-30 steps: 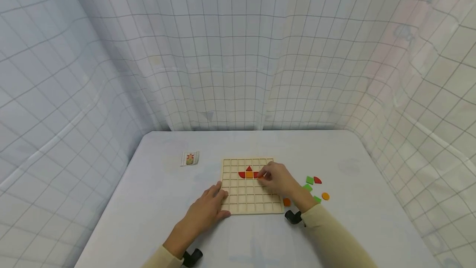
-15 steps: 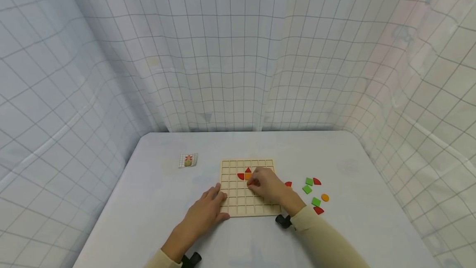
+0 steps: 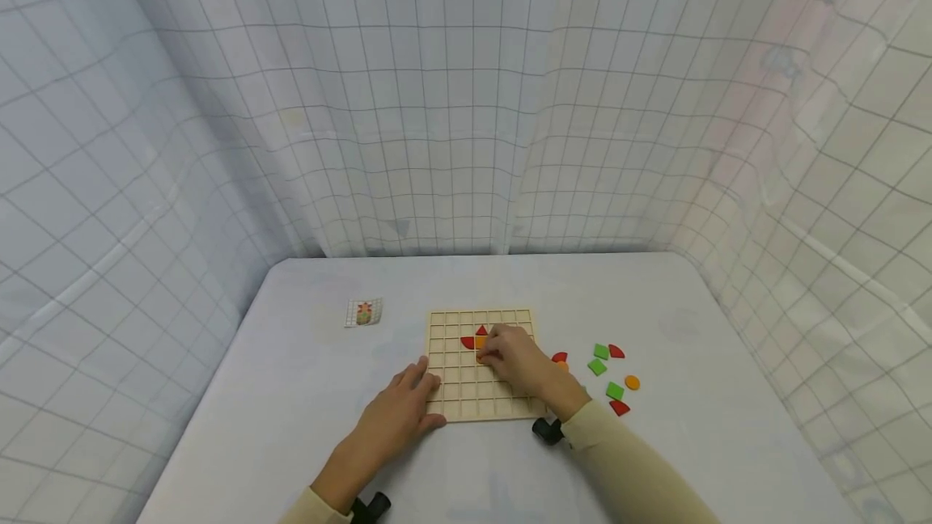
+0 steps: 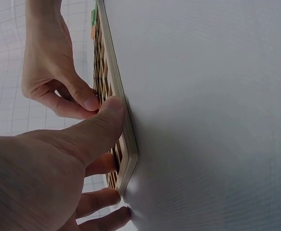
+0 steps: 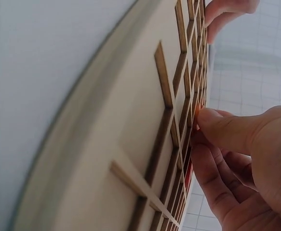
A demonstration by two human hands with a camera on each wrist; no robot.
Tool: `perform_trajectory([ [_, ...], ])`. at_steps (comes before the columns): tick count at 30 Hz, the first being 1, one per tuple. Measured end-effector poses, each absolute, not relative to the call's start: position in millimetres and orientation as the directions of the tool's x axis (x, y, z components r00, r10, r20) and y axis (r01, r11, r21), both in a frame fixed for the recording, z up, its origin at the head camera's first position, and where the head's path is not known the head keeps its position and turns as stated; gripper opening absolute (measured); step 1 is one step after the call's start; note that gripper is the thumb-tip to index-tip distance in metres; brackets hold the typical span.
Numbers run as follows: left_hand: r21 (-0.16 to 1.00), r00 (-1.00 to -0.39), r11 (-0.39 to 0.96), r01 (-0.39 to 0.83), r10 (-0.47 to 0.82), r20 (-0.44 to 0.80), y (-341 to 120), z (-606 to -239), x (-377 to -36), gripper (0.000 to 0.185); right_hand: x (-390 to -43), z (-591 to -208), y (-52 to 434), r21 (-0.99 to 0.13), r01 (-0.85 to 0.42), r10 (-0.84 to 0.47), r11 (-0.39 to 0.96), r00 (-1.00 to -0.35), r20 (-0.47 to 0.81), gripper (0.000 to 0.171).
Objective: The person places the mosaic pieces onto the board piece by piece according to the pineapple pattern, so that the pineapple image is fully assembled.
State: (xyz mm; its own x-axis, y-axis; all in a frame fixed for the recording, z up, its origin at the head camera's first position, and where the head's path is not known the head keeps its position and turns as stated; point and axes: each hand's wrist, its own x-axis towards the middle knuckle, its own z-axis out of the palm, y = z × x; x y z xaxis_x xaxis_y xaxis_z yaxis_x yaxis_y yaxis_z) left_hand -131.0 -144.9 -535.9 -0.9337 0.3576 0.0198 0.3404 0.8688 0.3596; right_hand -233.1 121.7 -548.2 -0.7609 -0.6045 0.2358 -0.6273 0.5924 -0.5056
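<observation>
A wooden grid board (image 3: 466,399) lies on the white table (image 3: 306,395). In its upper rows sit a red quarter piece (image 3: 468,342), a red triangle (image 3: 481,331) and an orange piece (image 3: 480,344). My right hand (image 3: 486,354) is curled over these; its thumb and fingers pinch a small orange-red piece (image 5: 196,127) against the grid, mostly hidden. My left hand (image 3: 425,381) rests flat at the board's left edge, thumb (image 4: 104,120) lying on the rim (image 4: 125,144).
Loose pieces lie right of the board: red ones (image 3: 559,357) (image 3: 616,352) (image 3: 620,407), green squares (image 3: 600,351) (image 3: 597,366) (image 3: 615,390) and an orange disc (image 3: 632,382). A small pattern card (image 3: 363,312) lies at the left. Gridded curtains surround the table.
My right hand has slid left across the board, from the cell right of the orange piece to over it. The left hand has stayed on the board's edge.
</observation>
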Motion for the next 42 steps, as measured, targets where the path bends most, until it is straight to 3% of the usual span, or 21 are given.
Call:
perform_trajectory([
  [16,0.38,-0.934,0.867,0.324,0.356,-0.017,-147,-534,-133,0.058,-237,-532,150,-0.569,-0.544,-0.537,0.617,-0.819,0.2,0.011],
  [24,0.37,-0.932,0.871,0.324,0.36,-0.031,-147,-533,-133,0.06,-238,-539,187,-0.53,-0.47,-0.453,0.705,-0.875,0.173,0.013],
  [42,0.393,-0.934,0.868,0.305,0.354,-0.057,-149,-529,-133,0.062,-225,-545,237,-0.513,-0.377,-0.416,0.771,-0.908,0.042,0.024],
])
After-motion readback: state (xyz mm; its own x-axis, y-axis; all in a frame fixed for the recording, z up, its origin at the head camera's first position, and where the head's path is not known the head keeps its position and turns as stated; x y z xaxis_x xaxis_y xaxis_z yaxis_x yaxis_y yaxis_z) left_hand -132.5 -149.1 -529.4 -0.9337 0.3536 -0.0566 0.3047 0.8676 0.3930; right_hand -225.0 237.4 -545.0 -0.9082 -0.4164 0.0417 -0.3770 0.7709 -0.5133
